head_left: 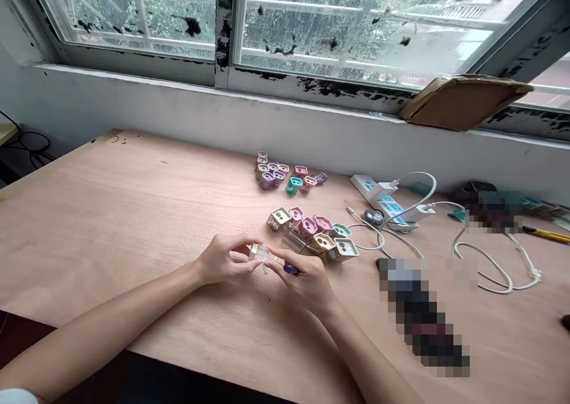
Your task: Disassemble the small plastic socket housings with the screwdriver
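Observation:
Both my hands meet near the middle of a wooden table (pixel 111 214). My left hand (pixel 222 258) pinches a small clear plastic sharpener case (pixel 259 252) between thumb and fingers. My right hand (pixel 303 279) is closed on a small purple-tipped tool (pixel 290 268), its fingertips touching the same case. Just beyond my hands lies a cluster of coloured pencil sharpeners (pixel 318 234). A second heap of sharpeners (pixel 285 175) sits farther back. A tiny screw (pixel 269 299) lies on the wood in front of my hands.
A white power strip (pixel 383 201) with white cables (pixel 485 261) lies at the right, beside a small round grey object (pixel 373 217). A yellow-handled tool (pixel 545 233) lies far right. Cardboard (pixel 463 101) rests on the window sill. Blurred patches cover two objects at right.

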Tool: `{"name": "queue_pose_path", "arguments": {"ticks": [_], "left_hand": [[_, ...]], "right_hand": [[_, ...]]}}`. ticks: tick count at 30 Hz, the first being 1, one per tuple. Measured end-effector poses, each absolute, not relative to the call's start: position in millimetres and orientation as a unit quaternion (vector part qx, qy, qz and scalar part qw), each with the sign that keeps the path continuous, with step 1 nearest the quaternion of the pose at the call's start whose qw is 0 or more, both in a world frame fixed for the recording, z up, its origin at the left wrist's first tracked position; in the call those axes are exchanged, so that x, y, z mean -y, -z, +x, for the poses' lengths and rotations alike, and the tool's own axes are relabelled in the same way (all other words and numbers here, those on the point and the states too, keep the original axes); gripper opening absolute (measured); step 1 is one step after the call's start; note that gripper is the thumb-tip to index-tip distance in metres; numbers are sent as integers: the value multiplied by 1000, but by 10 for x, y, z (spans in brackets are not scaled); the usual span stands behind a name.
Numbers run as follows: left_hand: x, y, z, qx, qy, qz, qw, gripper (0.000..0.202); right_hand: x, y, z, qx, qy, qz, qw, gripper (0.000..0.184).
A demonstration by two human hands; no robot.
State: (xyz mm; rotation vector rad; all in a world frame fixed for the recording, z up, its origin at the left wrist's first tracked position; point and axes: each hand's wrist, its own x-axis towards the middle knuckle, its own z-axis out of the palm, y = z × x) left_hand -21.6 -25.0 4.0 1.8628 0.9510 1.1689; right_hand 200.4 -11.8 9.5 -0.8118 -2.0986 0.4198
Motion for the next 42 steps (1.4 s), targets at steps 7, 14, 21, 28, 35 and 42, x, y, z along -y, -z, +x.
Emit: {"name": "queue_pose_path", "arguments": {"ticks": [7,14,21,28,35,42], "left_hand": [[225,-85,-225,-349,-472,744,319,31],[241,-82,-220,-367,-466,694,409,33],[250,-121,-205,-364,-453,704,407,27],[260,-124,-219,-357,-451,712,404,25],[249,-117,-220,-358,-443,711,412,26],[217,-56,-248,-361,-441,713,408,31]], "right_hand": [[156,-191,1984,831,-164,-338,411,34],[172,-159,2009,846,-127,-322,407,31],[157,-58,1988,861,-88,-259,428,24],[144,-16,2013,870,-88,-257,411,24],[151,-35,2002,869,-77,-251,419,24],[173,-75,1979,865,-57,-282,412,25]]}}
